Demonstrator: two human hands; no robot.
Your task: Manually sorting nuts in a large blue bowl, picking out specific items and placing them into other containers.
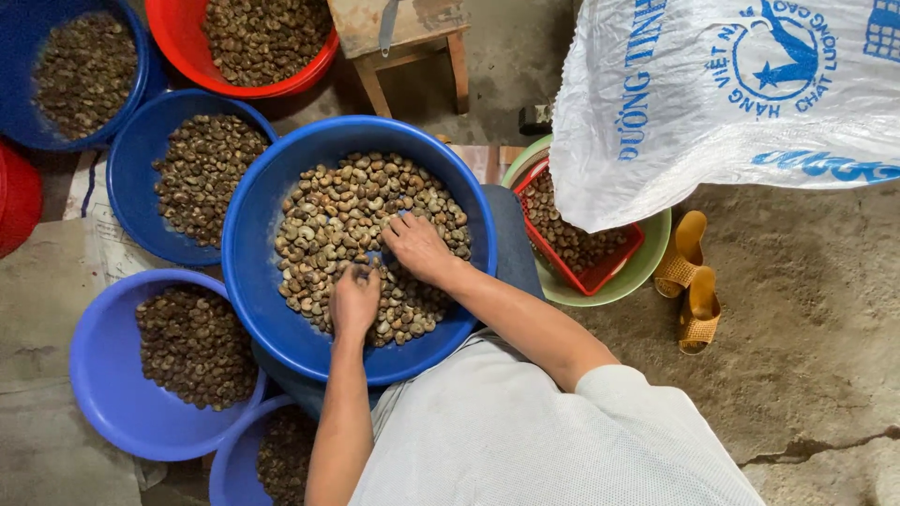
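We are resting both hands in the cashew nuts (342, 211) heaped in the big blue basin (253, 234) on our lap. Our left hand (354, 300) is curling its fingers loosely over the nuts; we cannot tell whether it is holding any. Our right hand (417, 248) is lying beside it, fingers spread flat on the pile. Other basins of nuts are sitting on the floor around us.

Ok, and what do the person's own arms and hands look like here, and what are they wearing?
Both hands are bare: no gloves, rings, watch or bands show on the left hand or the right hand. Both forearms are bare. The right arm ends in a short, light grey-white sleeve of fine-textured fabric, matching the shirt. The left arm's sleeve is out of view.
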